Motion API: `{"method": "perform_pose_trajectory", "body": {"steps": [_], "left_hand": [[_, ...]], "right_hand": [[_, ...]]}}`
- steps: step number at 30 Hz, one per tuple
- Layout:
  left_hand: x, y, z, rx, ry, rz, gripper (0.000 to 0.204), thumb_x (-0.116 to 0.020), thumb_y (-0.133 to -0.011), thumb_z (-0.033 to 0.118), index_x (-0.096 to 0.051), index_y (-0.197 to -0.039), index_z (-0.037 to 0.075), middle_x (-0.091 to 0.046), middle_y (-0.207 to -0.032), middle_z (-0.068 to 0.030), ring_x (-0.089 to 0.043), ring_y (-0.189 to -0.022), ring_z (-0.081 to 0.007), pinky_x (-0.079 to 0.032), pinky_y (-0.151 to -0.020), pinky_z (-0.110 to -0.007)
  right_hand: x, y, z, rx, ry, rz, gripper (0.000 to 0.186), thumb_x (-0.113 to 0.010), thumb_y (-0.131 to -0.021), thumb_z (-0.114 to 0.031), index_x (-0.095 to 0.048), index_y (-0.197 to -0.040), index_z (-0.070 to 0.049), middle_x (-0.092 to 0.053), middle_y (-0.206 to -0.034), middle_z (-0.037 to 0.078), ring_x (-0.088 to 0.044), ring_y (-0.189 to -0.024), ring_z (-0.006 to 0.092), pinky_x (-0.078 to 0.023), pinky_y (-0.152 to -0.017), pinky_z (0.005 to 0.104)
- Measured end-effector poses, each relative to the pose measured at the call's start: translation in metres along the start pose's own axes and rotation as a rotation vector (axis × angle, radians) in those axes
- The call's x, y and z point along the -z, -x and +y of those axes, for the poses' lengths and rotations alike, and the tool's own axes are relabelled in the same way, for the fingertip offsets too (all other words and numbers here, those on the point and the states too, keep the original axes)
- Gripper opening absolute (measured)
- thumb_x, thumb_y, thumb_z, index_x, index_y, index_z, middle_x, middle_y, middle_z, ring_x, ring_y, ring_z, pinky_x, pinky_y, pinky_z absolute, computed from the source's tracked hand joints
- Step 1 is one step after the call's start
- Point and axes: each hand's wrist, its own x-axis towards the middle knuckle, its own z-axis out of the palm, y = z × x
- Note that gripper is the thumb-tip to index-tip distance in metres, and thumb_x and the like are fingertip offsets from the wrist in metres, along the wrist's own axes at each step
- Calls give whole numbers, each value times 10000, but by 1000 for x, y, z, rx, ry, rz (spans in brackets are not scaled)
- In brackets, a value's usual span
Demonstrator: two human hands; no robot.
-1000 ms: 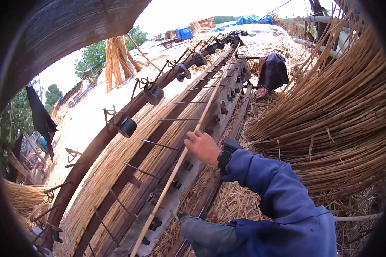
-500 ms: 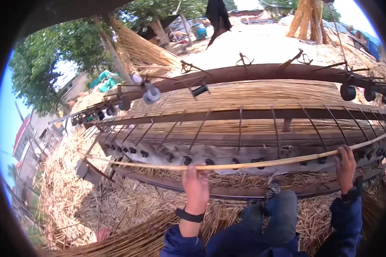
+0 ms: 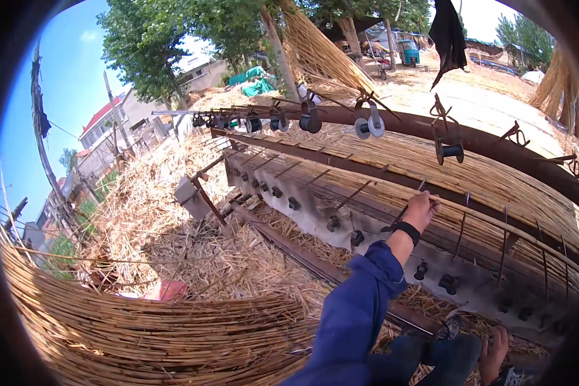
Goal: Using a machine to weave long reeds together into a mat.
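My left hand (image 3: 422,211), stretched forward, pinches a long pale reed stalk (image 3: 495,224) from above. The stalk lies along the slanted metal rods (image 3: 460,235) of a reed-mat weaving frame and runs off to the right. Low at the right, beside my knee, my right hand (image 3: 493,356) holds nothing that I can see, its fingers loosely apart. Several dark spools hang from the rusty pipe (image 3: 482,139) beyond the rods; one pale spool (image 3: 369,126) is among them. Black knobs (image 3: 421,270) line the frame's near side.
A large pile of reeds (image 3: 174,334) lies at the near left. Straw litter (image 3: 141,238) covers the ground around a grey box (image 3: 188,198) at the frame's left end. Laid reeds (image 3: 514,186) fill the space behind the rods. A black cloth (image 3: 449,42) hangs above.
The view has swung left. The reed stalk has gone from across my front onto the rods. My left hand has reached forward with it; my right hand has let go and dropped low.
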Motion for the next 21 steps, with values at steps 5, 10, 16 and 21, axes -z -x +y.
{"method": "perform_pose_trajectory", "body": {"steps": [5,10,16,21], "left_hand": [[-3,6,-24,35,46,131,202,-545,-870,198,-463,-929,24,-549,-840,-110,-578,-768,-196,-463,-635,-287],[24,113,-79,-107,-191,-25,233,-539,-869,158,-454,-1055,45,-547,-895,-57,-579,-796,-149,-452,-634,-252],[68,263,-179,229,-572,-324,179,-506,-897,177,-507,-1018,45,-549,-817,0,-508,-716,-57,-415,-611,-203],[70,317,-215,257,-593,-395,196,-500,-908,195,-527,-1013,32,-551,-811,6,-504,-721,-52,-416,-622,-198]], "right_hand": [[-47,5,-17,180,118,-223,379,-667,-619,-94,-538,-969,-29,-504,-973,169,-469,-948,381,-359,-865,459],[-59,10,-6,124,120,-191,338,-683,-586,-149,-555,-883,-52,-518,-920,147,-463,-936,355,-357,-840,464],[-51,21,-16,59,116,-133,277,-646,-642,-161,-564,-885,-57,-512,-935,137,-463,-949,356,-380,-797,450],[-41,23,-23,108,130,-77,292,-656,-634,-158,-563,-893,-62,-511,-946,129,-460,-943,346,-368,-808,452]]}}
